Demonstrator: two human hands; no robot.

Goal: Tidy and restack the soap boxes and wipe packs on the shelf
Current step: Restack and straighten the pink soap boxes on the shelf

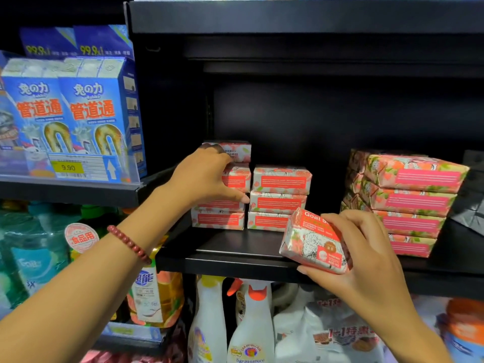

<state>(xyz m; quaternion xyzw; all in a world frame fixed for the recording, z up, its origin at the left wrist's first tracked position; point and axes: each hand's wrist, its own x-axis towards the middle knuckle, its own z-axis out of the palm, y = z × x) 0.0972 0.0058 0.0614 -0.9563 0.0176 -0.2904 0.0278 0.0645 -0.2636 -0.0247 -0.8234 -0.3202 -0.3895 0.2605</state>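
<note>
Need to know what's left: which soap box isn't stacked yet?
The soap box gripped by the right hand, tilted before the shelf edge, Goat label showing; the others sit stacked.

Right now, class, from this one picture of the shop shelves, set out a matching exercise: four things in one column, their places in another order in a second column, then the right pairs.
Things
1. left hand
2. right hand
3. blue boxes
4. white bottles

Places
A. below the black shelf
B. holding one soap box in front of the shelf edge
C. up at the left, behind a yellow price tag
D. gripping the leftmost stack of soap boxes

Pairs: 1-D, 2-B, 3-C, 4-A
</note>
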